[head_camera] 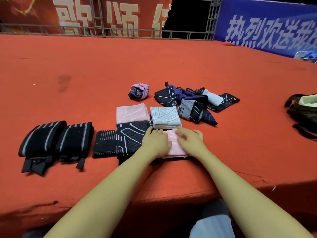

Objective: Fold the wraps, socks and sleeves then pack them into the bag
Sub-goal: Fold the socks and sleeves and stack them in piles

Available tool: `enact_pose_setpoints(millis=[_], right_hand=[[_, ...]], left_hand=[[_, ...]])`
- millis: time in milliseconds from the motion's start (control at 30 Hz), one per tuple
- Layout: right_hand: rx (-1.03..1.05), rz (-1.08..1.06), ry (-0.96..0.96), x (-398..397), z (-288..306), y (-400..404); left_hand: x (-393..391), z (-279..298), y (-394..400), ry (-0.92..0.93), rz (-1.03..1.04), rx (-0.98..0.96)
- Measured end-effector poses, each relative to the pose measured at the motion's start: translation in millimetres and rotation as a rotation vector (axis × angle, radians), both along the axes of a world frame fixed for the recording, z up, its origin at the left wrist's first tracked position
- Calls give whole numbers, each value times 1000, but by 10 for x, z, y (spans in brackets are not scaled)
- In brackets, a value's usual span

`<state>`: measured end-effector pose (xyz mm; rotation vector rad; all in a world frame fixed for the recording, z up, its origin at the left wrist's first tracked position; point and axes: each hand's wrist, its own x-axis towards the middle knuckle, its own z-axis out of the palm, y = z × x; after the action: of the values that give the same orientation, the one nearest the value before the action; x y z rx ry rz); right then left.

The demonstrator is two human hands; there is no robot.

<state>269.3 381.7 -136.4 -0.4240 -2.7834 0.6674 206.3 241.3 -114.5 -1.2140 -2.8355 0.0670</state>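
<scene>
While folded stock lines the near edge, wraps (56,140) left, sleeves (132,124) centre: left hand (157,143) and right hand (190,139), fingers flat, press pink sleeve (175,148) (setting its crease); unfolded pile (193,102) beyond; bag (303,109) far right, awaiting packing.

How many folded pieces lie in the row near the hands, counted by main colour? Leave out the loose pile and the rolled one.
Black with grey stripes, wraps: 2
Black, smaller striped piece: 1
Black with white lines: 1
Pink: 2
Grey-white: 1
Total: 7
</scene>
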Motion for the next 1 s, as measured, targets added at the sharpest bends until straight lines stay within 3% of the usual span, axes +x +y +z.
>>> enact_pose_setpoints(millis=[133, 300, 433, 600, 767, 900, 1000], right_hand=[[-107, -139, 249, -165, 389, 15], [-216, -266, 271, -373, 615, 175], [-221, -341, 228, -533, 567, 473], [13, -497, 153, -667, 459, 893], [63, -433, 56, -818, 298, 1136], [25, -345, 134, -854, 240, 1191], [-92, -267, 299, -827, 292, 1160]], left_hand=[[-74, 303, 103, 3, 44, 272], [-281, 582, 366, -30, 74, 424], [-477, 664, 644, -43, 62, 416], [-722, 596, 1022, -108, 29, 396], [-905, 433, 1365, -208, 39, 375], [-917, 327, 1563, -257, 31, 263], [-907, 319, 1585, -275, 69, 330]])
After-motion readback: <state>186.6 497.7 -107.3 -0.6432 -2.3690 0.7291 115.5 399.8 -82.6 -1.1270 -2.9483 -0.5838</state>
